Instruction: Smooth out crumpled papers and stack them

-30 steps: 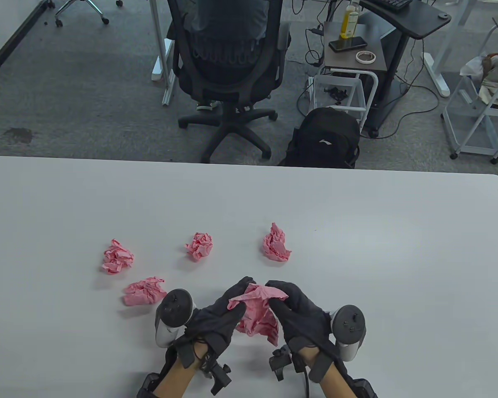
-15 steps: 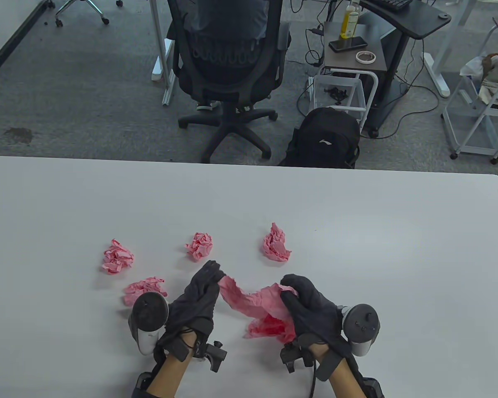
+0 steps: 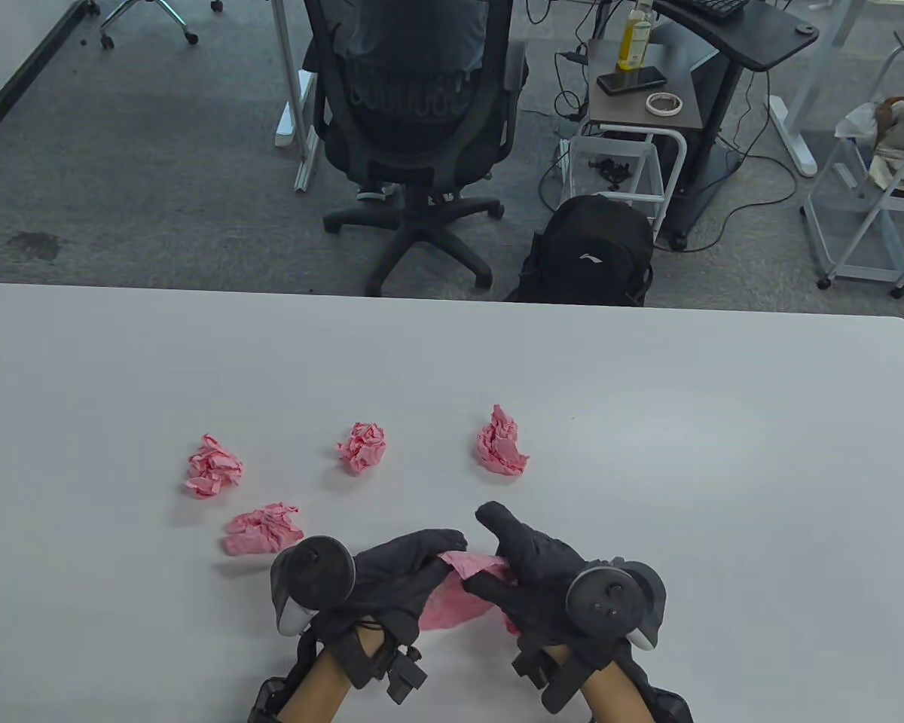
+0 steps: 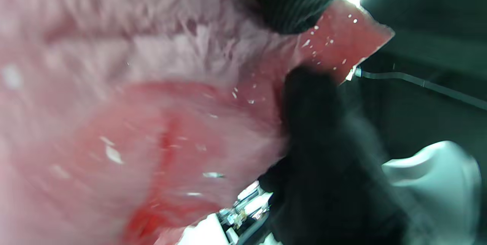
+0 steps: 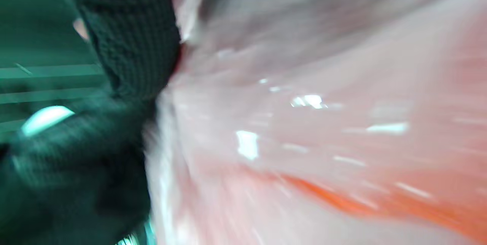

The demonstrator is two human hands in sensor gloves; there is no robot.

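Your left hand [image 3: 403,568] and right hand [image 3: 531,565] both pinch the pink paper [image 3: 456,595] between them, low over the counter [image 3: 723,452]. Four crumpled balls [image 3: 360,447] lie beyond your fingers [image 3: 497,520].

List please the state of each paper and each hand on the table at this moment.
Held paper: partly opened, gripped by both hands.
Four paper balls: crumpled, untouched, lying apart.
Left hand: fingers curled on held paper.
Right hand: grips held paper.
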